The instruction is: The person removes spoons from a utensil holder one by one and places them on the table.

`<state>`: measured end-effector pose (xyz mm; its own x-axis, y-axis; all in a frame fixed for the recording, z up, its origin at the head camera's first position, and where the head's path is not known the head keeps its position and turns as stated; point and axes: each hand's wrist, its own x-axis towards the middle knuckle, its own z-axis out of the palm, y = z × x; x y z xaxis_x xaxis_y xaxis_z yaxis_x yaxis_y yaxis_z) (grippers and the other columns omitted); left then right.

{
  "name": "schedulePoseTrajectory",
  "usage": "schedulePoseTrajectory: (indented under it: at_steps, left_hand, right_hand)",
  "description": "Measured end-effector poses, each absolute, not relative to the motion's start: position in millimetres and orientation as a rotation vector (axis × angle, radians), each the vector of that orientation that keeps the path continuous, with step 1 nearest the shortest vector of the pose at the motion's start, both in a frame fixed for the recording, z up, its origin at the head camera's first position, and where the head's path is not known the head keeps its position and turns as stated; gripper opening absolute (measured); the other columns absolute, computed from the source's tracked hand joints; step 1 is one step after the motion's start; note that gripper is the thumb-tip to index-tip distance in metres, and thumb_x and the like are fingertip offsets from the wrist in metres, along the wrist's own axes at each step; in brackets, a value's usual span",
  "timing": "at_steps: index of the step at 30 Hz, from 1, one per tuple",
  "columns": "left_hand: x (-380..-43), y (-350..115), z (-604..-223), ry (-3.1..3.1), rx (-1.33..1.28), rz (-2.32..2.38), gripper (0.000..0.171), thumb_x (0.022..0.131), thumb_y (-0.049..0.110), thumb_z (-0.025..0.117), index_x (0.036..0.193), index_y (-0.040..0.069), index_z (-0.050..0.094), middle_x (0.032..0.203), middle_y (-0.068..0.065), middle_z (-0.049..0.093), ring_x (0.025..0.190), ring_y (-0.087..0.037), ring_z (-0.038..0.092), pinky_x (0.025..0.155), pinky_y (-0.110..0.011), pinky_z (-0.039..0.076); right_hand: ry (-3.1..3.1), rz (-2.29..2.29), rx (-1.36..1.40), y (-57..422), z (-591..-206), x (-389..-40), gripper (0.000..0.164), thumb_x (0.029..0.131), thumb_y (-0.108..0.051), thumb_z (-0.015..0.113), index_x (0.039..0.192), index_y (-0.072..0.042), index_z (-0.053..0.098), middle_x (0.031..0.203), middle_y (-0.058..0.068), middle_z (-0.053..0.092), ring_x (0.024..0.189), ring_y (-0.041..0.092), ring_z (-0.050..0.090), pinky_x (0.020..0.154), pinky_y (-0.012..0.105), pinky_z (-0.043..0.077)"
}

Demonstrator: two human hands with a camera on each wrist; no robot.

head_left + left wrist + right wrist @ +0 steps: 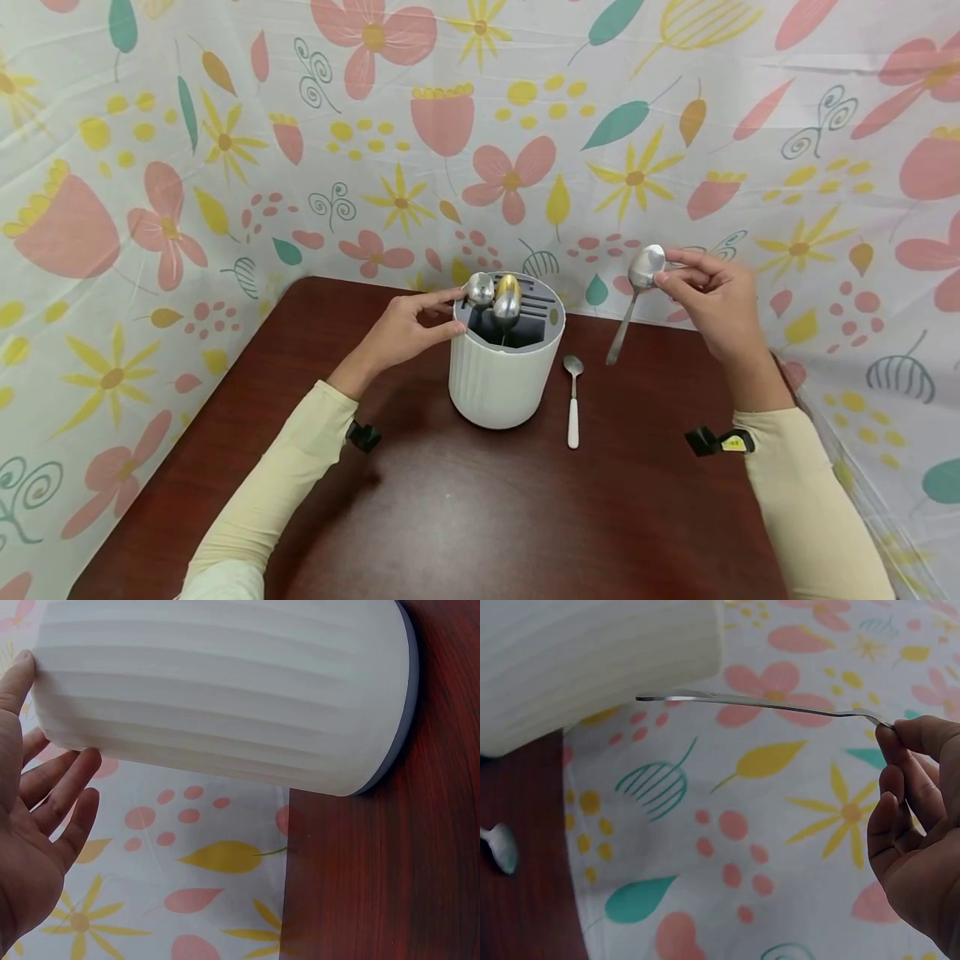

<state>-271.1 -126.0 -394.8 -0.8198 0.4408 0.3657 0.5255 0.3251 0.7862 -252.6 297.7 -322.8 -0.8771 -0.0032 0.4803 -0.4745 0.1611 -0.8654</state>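
Observation:
In the head view, my right hand (722, 304) pinches a metal spoon (647, 268) by its bowl, between thumb and fingers. The spoon is raised to the right of a white ribbed utensil holder (498, 387), its handle slanting down. From the right wrist view, the spoon's thin handle (780, 706) extends left from the fingertips of that hand (919, 817). My left hand (397, 333) touches the holder's left side near the rim, thumb and fingers spread. The left wrist view shows the fingers (71, 784) against the ribbed wall. Several spoons (507, 304) stand bowl-up in the holder's grey insert.
On the dark wooden table (442, 517), a white-handled spoon (573, 412) lies just right of the holder. A flower-printed cloth (525, 108) hangs behind and at the sides. The holder's top has an open compartment in front and narrow slots (536, 300) behind.

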Motion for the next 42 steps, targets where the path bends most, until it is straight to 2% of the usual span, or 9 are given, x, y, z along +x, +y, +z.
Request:
schedulePoseTrajectory:
  at_steps: [8,15,25,29,35,42]
  left_hand:
    - [-270,-126,-394,-2.490,-0.908,-1.527,0.053,0.092,0.033,0.079,0.142,0.024,0.063,0.140,0.007,0.063,0.116,-0.015,0.066,0.087,-0.042,0.054]
    - [-273,-126,-396,-2.488,-0.902,-1.555,0.052,0.093,0.030,0.079,0.142,0.023,0.063,0.140,0.003,0.064,0.119,-0.028,0.066,0.086,-0.043,0.054]
    - [-273,-126,-394,-2.495,-0.898,-1.537,0.053,0.092,0.035,0.079,0.142,0.024,0.064,0.138,0.005,0.065,0.118,-0.032,0.066,0.083,-0.042,0.054]
    - [-272,-126,-394,-2.497,-0.896,-1.526,0.053,0.092,0.035,0.079,0.141,0.025,0.064,0.137,0.006,0.065,0.117,-0.026,0.067,0.083,-0.042,0.054]
    - [-271,-126,-394,-2.502,-0.890,-1.504,0.053,0.092,0.034,0.079,0.142,0.025,0.064,0.137,0.007,0.066,0.115,-0.014,0.067,0.081,-0.038,0.054]
    - [-271,-126,-395,-2.490,-0.898,-1.525,0.052,0.093,0.031,0.079,0.142,0.024,0.064,0.137,0.004,0.066,0.118,-0.025,0.066,0.083,-0.041,0.053]
  right_hand:
    - [-2.206,1.646,0.371,313,-353,-255,0.039,0.093,-0.003,0.074,0.130,0.007,0.066,0.085,-0.012,0.078,0.084,0.000,0.071,0.074,0.012,0.052]
    - [-2.238,1.692,0.333,321,-378,-257,0.038,0.094,-0.004,0.073,0.130,0.006,0.066,0.085,-0.011,0.078,0.081,0.003,0.071,0.071,0.014,0.052]
    - [-2.431,1.626,0.231,328,-413,-258,0.044,0.099,-0.015,0.070,0.138,0.002,0.062,0.091,-0.020,0.076,0.085,0.000,0.069,0.071,0.017,0.052]
    - [-2.481,1.635,0.228,329,-423,-255,0.046,0.098,-0.019,0.071,0.139,0.000,0.061,0.095,-0.015,0.077,0.086,0.003,0.069,0.072,0.019,0.052]
    - [-2.509,1.649,0.275,331,-439,-256,0.048,0.098,-0.018,0.071,0.140,0.002,0.060,0.098,-0.009,0.079,0.082,0.005,0.067,0.069,0.019,0.052]
    - [-2.539,1.712,0.278,332,-453,-254,0.045,0.099,-0.021,0.071,0.138,0.001,0.062,0.098,-0.009,0.078,0.082,0.004,0.068,0.069,0.020,0.053]
